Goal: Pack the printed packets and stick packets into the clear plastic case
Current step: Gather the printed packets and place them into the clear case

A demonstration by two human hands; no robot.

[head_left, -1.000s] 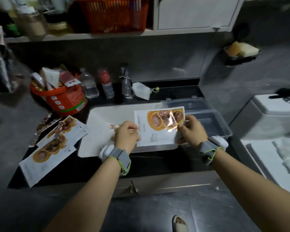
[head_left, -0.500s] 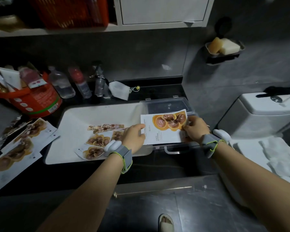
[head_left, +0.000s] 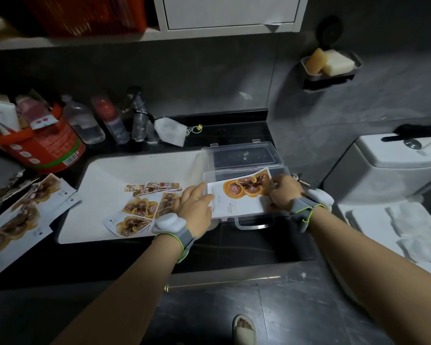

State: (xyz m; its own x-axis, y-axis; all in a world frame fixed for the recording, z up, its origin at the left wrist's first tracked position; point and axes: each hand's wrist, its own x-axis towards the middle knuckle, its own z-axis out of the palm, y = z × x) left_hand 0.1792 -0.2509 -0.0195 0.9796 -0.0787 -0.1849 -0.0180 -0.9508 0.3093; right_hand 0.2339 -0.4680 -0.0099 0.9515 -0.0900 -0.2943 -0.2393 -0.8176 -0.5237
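A white printed packet (head_left: 239, 195) with an orange mushroom picture lies in the open clear plastic case (head_left: 241, 150), its far corner tilted up against the case wall. My left hand (head_left: 197, 205) rests with straight fingers on the packet's left edge. My right hand (head_left: 284, 191) grips its right edge with curled fingers. Three more printed packets (head_left: 141, 212) lie on the white board (head_left: 97, 185), with several brown stick packets (head_left: 152, 188) just behind them. Further printed packets (head_left: 23, 215) are stacked on the dark counter at the far left.
A red tub (head_left: 42, 150) full of items stands at the back left, with bottles (head_left: 110, 120) and a white mask (head_left: 169, 130) along the wall. A toilet tank (head_left: 393, 165) and white towels (head_left: 413, 227) are to the right. A soap dish (head_left: 331, 66) hangs on the wall.
Both hands carried the printed packet to the right from above the white board and lowered it into the clear case. The packets on the board came into view.
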